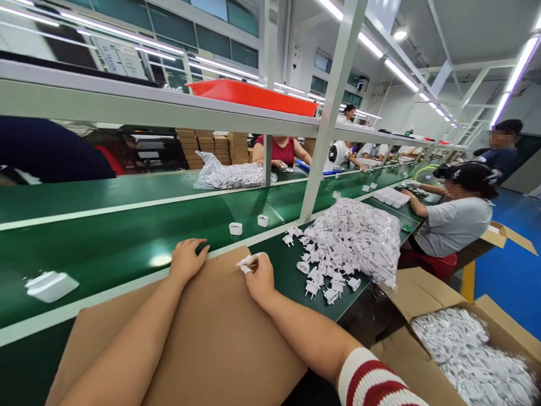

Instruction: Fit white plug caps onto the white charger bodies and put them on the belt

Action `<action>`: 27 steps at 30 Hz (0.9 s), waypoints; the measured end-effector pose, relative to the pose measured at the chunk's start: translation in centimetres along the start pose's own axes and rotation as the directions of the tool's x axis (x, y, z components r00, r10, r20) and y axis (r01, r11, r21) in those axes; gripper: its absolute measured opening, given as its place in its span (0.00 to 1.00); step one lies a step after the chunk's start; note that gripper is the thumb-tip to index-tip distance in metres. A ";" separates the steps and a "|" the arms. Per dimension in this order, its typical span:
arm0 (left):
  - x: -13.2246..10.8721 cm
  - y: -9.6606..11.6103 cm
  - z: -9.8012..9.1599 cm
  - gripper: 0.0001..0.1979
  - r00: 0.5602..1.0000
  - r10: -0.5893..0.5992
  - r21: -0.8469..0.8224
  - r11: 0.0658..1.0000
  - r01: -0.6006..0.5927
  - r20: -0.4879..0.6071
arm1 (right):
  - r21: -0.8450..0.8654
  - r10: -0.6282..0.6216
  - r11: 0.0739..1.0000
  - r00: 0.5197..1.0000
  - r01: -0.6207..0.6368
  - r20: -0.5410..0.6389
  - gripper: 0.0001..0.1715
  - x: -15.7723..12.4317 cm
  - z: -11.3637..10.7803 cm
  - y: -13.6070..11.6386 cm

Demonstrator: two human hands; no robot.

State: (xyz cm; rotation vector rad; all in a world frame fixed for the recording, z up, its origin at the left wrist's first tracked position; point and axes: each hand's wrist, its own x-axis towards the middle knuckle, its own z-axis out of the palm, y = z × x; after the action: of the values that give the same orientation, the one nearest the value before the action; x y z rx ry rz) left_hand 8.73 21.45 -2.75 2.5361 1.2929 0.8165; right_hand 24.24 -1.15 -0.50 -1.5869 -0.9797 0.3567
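Observation:
My left hand (188, 260) lies at the far edge of a brown cardboard sheet (220, 327), beside the green conveyor belt. Its fingers stretch to the right, and I see nothing in them. On the cardboard's upper right part, my right hand (261, 279) is closed in a pinch. White covers or a small white piece show at its fingertips; which it is, I cannot tell. Two white charger housings (235, 229) stand on the belt (127, 242) just beyond my hands. Loose white plug pieces (315, 279) are scattered to the right of my right hand.
A big clear bag (359, 237) of white plug pieces lies at the right. A white charger (51, 286) with pins sits on the belt at left. An open carton (426, 293) of bagged parts stands lower right. A metal post (327, 124) rises ahead. Co-workers sit along the line.

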 end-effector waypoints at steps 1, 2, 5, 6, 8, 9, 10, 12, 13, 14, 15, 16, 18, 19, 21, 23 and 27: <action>-0.1 0.2 -0.4 0.25 1.000 -0.010 -0.014 1.000 0.010 -0.027 | 0.032 0.008 0.999 1.000 -0.009 0.022 0.08 0.0 0.1 0.0; -0.2 0.5 -0.7 0.23 0.999 -0.025 -0.028 0.999 0.023 -0.048 | 0.051 0.022 0.998 0.998 -0.024 0.051 0.10 -0.1 0.1 0.0; -0.4 1.1 -1.6 0.20 0.993 -0.092 -0.080 0.993 0.086 -0.069 | 0.027 0.039 0.999 0.985 -0.044 0.169 0.28 -0.1 -0.1 -0.1; -0.5 1.3 -1.7 0.20 0.990 -0.124 -0.096 0.988 0.117 -0.073 | 0.005 0.023 1.000 0.976 -0.025 0.215 0.29 -0.1 -0.3 -0.2; -0.5 1.5 -1.8 0.20 0.978 -0.192 -0.111 0.977 0.182 -0.086 | -0.032 -0.024 0.999 0.956 0.035 0.294 0.24 0.1 -0.6 -0.4; -0.5 1.6 -1.7 0.20 0.970 -0.224 -0.106 0.971 0.214 -0.097 | -0.042 -0.041 0.998 0.948 0.057 0.315 0.20 0.1 -0.7 -0.5; -0.3 1.7 -1.7 0.20 0.963 -0.248 -0.090 0.967 0.239 -0.106 | -0.039 -0.050 0.997 0.946 0.066 0.321 0.17 0.2 -0.7 -0.6; 0.3 2.0 -1.6 0.24 0.963 -0.252 -0.051 0.967 0.248 -0.100 | 0.010 -0.045 0.999 0.954 0.044 0.297 0.13 0.4 -0.7 -0.8; 0.7 2.2 -1.6 0.28 0.972 -0.223 -0.037 0.975 0.221 -0.079 | 0.055 -0.020 0.998 0.959 0.005 0.282 0.12 0.4 -0.6 -0.9; 1.3 2.6 -1.6 0.33 0.983 -0.177 -0.030 0.984 0.176 -0.047 | 0.114 0.020 0.992 0.961 -0.054 0.274 0.11 0.5 -0.5 -1.0; 2.0 3.0 -1.5 0.37 0.993 -0.122 -0.032 0.992 0.121 -0.003 | 0.184 0.077 0.974 0.958 -0.131 0.275 0.12 0.6 -0.5 -1.2; 2.7 3.4 -1.4 0.41 0.997 -0.068 -0.043 0.997 0.070 0.044 | 0.261 0.145 0.939 0.946 -0.224 0.289 0.14 0.8 -0.4 -1.3; 4.1 4.4 -1.0 0.42 0.992 -0.006 -0.073 0.997 0.015 0.124 | 0.406 0.280 0.812 0.890 -0.420 0.360 0.16 1.2 -0.5 -1.6; 4.7 4.9 -0.9 0.40 0.989 -0.007 -0.084 0.996 0.019 0.150 | 0.462 0.325 0.731 0.852 -0.501 0.410 0.16 1.4 -0.7 -1.7; 5.3 5.8 -0.7 0.30 0.986 -0.047 -0.095 0.993 0.063 0.161 | 0.528 0.360 0.595 0.788 -0.606 0.499 0.13 2.0 -1.1 -1.8; 5.1 6.4 -0.9 0.21 0.986 -0.097 -0.096 0.989 0.110 0.135 | 0.556 0.355 0.553 0.779 -0.621 0.517 0.10 2.5 -1.6 -1.7; 1.3 7.0 -2.9 0.17 0.995 -0.068 -0.136 0.988 0.077 0.069 | 0.610 0.351 0.568 0.833 -0.553 0.429 0.11 3.1 -1.8 -1.6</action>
State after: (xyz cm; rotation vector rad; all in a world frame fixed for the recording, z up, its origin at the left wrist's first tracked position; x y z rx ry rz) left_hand 12.61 17.98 2.90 2.3727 1.2549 0.7753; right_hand 26.77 -0.07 2.37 -1.0293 -0.4698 1.2019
